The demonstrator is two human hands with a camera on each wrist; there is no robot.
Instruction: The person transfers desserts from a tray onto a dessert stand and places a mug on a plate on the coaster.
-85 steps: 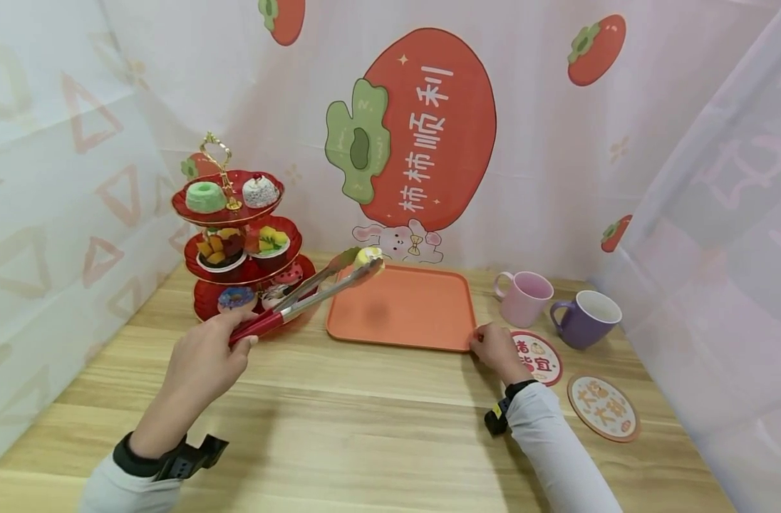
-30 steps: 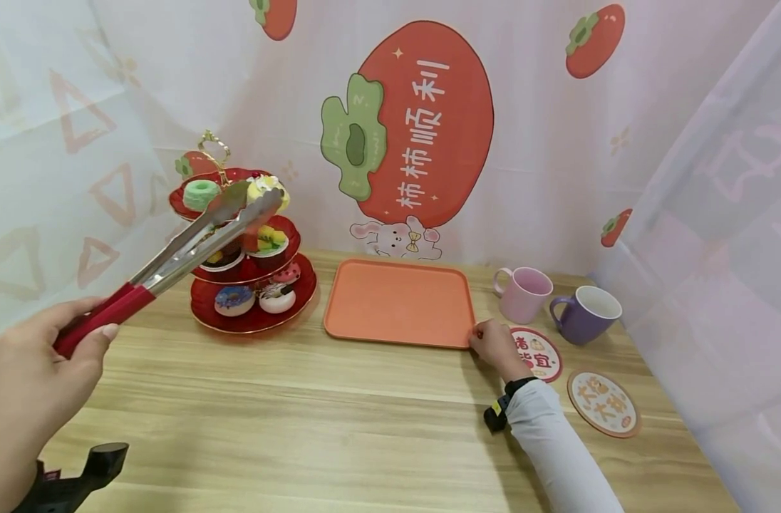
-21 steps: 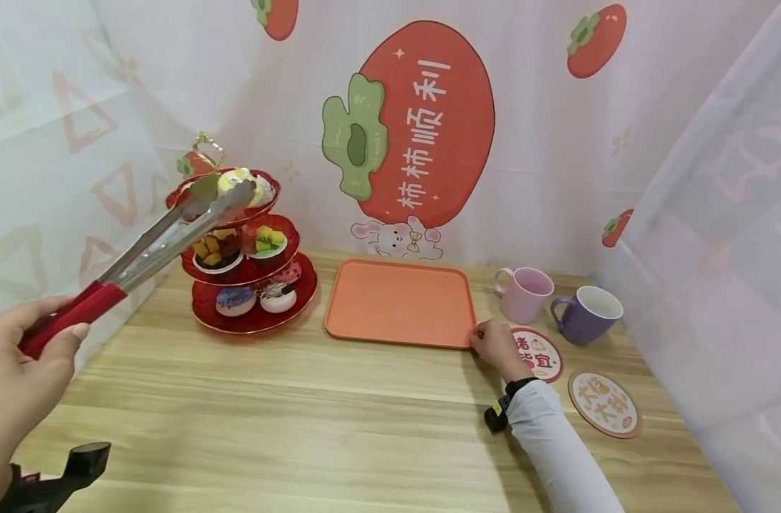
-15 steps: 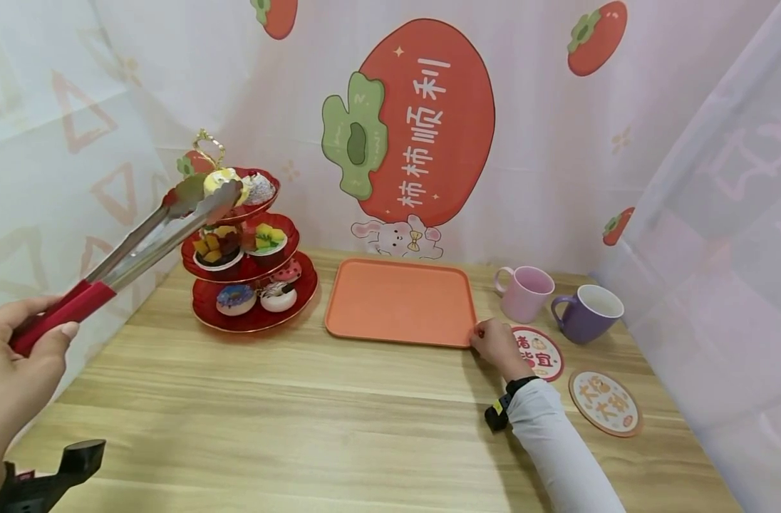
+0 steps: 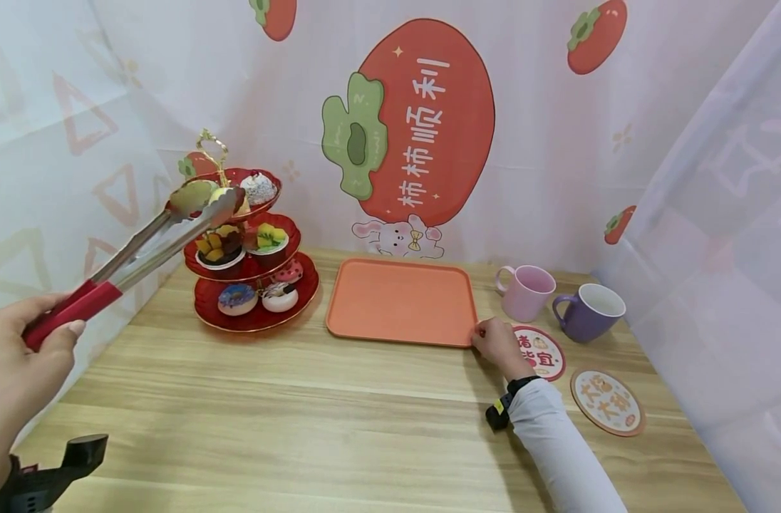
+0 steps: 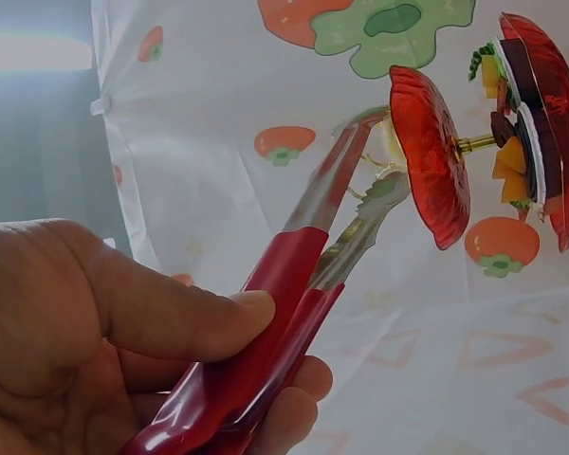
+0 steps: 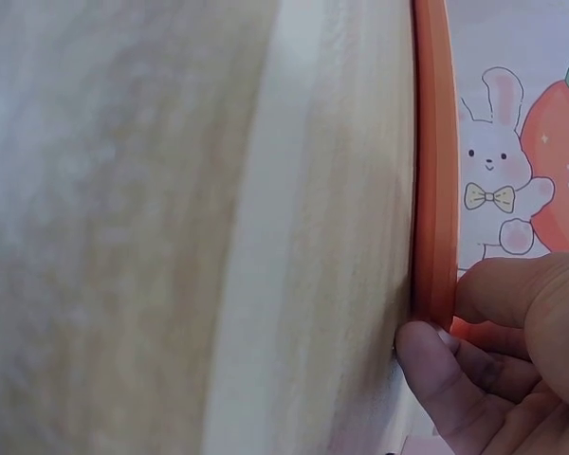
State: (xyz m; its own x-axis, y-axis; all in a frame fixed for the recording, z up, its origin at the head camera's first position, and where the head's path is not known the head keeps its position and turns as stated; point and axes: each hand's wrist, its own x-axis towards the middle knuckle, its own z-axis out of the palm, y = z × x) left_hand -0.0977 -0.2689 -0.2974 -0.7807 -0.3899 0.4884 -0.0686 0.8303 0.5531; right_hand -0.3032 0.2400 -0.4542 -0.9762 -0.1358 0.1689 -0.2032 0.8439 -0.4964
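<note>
My left hand (image 5: pixel 28 363) grips a pair of tongs (image 5: pixel 85 303) by the red handles. The metal tips reach the top tier of the red three-tier cake stand (image 5: pixel 219 322), around a small yellow cake (image 5: pixel 222 195) that they partly cover. Whether the cake rests on the plate I cannot tell. In the left wrist view the tongs (image 6: pixel 284 275) meet the upper plate (image 6: pixel 427 161) from its top side. My right hand (image 5: pixel 499 348) pinches the near right corner of the orange tray (image 5: pixel 400 303), thumb and fingers on its rim (image 7: pixel 436 190).
A white speckled cake (image 5: pixel 258 188) sits beside the yellow one. Cupcakes (image 5: pixel 267 241) fill the middle tier, doughnuts (image 5: pixel 238 298) the bottom. Right of the tray stand a pink mug (image 5: pixel 527 293) and a purple mug (image 5: pixel 589 313), with two round coasters (image 5: pixel 607 402) before them.
The tongs have carried the yellow cake left from above the tray to the stand's top tier, then lowered it. My left hand moved left with them. My right hand stays on the tray corner.
</note>
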